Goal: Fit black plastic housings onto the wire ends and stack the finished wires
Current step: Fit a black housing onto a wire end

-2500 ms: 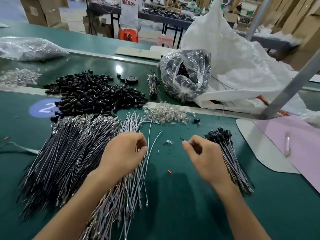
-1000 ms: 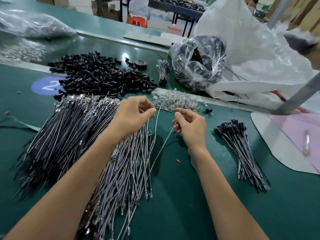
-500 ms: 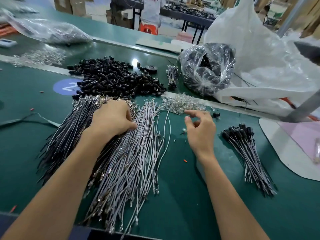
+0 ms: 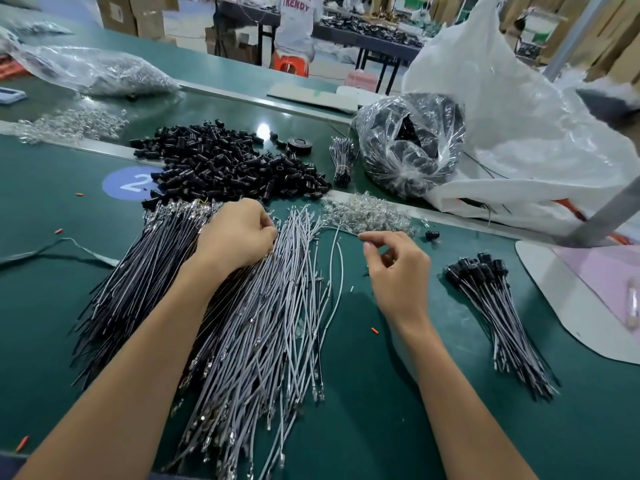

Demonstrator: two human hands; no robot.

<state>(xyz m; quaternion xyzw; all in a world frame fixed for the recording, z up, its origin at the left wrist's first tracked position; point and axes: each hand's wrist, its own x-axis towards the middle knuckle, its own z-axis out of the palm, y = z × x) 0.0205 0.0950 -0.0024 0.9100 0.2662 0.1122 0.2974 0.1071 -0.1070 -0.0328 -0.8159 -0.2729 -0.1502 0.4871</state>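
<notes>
Head view: left hand [image 4: 235,233] now pinches among grey wires [image 4: 277,323]; right hand [image 4: 398,268] has let go, loosely curled, empty

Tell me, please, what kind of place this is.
Most likely a factory assembly floor: bulk heaps of black housings and grey wires on a long green bench, with cardboard cartons stacked behind.

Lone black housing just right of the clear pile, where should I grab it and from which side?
Pinch the lone black housing across its short body from above, approaching from its near right. It lies by itself on the green table, and the clear pile sits close on its left, so that side is likely freest.
</notes>
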